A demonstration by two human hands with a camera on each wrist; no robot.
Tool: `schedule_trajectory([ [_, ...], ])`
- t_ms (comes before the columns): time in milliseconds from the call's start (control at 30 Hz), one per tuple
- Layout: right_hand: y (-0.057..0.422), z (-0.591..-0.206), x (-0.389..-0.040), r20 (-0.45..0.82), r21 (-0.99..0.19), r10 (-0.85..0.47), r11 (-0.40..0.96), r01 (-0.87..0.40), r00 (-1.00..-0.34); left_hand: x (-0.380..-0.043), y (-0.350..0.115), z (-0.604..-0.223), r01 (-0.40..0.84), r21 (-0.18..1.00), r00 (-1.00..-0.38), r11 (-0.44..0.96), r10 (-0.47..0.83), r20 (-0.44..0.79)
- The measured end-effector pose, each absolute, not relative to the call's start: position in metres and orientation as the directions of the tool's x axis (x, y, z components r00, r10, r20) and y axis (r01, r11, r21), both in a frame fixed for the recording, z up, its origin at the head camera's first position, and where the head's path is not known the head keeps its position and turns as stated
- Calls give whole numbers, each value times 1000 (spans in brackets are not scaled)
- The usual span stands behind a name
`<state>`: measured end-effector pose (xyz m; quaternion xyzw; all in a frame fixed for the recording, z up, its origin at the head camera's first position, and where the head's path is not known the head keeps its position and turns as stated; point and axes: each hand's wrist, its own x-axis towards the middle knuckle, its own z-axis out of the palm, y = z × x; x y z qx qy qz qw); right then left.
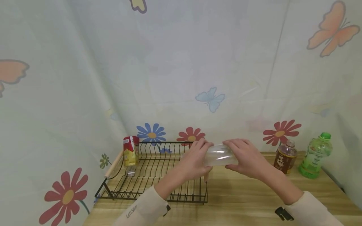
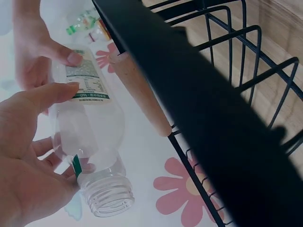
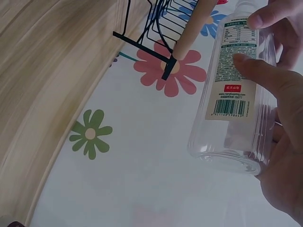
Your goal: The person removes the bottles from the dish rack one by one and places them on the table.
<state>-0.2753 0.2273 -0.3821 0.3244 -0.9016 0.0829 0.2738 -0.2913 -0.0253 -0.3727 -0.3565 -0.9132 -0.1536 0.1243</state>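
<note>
A clear plastic bottle (image 1: pixel 219 155) lies sideways between both hands, held above the table beside the rack. My left hand (image 1: pixel 195 158) grips the shoulder and neck end, its thumb on the label in the left wrist view. The bare screw-threaded mouth (image 2: pixel 110 196) has no cap on it. Toward the base, my right hand (image 1: pixel 246 157) grips the bottle with its thumb pressed on the label (image 3: pixel 232 71), which carries small print and a barcode. Some fingers of both hands are hidden behind the bottle.
A black wire dish rack (image 1: pixel 158 142) with wooden handles (image 1: pixel 114 164) stands at left. In it leans a red and yellow container (image 1: pixel 131 153). On the wooden table (image 1: pixel 240 201) at right stand a brown-labelled bottle (image 1: pixel 285 157) and a green bottle (image 1: pixel 315 157). A flowered curtain hangs behind.
</note>
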Motion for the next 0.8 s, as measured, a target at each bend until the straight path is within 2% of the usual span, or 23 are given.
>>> schedule_trajectory([
  [333, 227, -381, -273, 515, -49, -513, 782, -621, -687, -292, -26, -377, 686, 222, -722, 694, 610, 325],
  [800, 220, -377, -270, 518, -75, -504, 778, -624, -691, -293, -26, -376, 677, 183, -722, 713, 594, 355],
])
